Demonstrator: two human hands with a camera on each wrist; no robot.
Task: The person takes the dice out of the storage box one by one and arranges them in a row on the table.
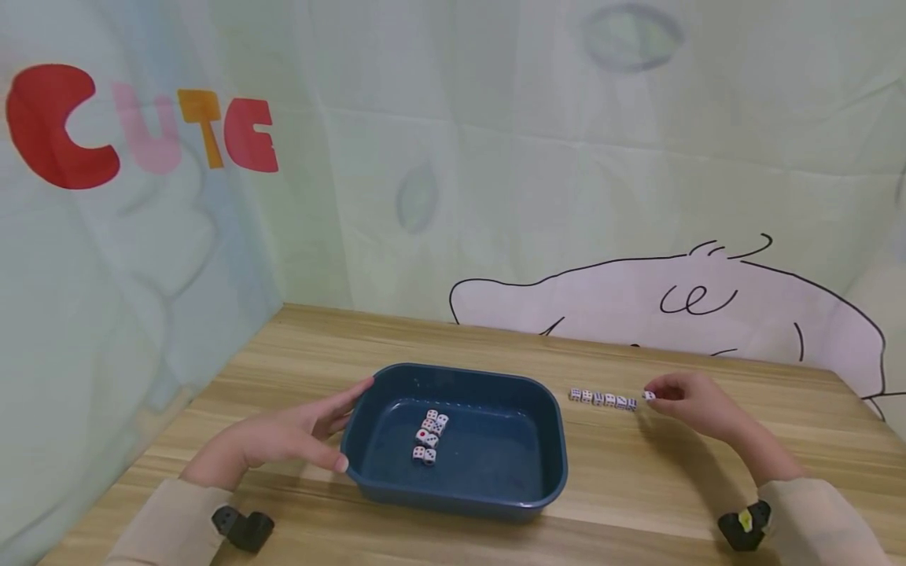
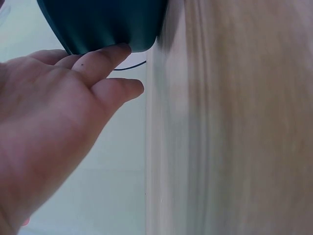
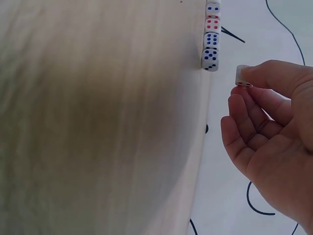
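Note:
A dark blue rectangular tray [image 1: 460,503] stands on the wooden table. Several white dice [image 1: 427,437] lie in a cluster on its floor, toward the left. My left hand [image 1: 290,436] rests against the tray's left end, thumb at the near corner and fingers spread toward the far one. In the left wrist view its fingertips [image 2: 122,48] meet the tray's outer wall. Between thumb and fingers my right hand [image 1: 697,405] pinches a single die [image 3: 242,76]. That die is just off the right end of a straight row of dice [image 1: 602,398], to the right of the tray.
Wood-grain tabletop [image 1: 637,487] stretches around the tray. Behind it hangs a pale printed curtain [image 1: 552,196] with a cartoon outline low down. Another curtain on the left bears large coloured letters [image 1: 64,126]. Black wrist devices [image 1: 244,528] sit at both sleeves.

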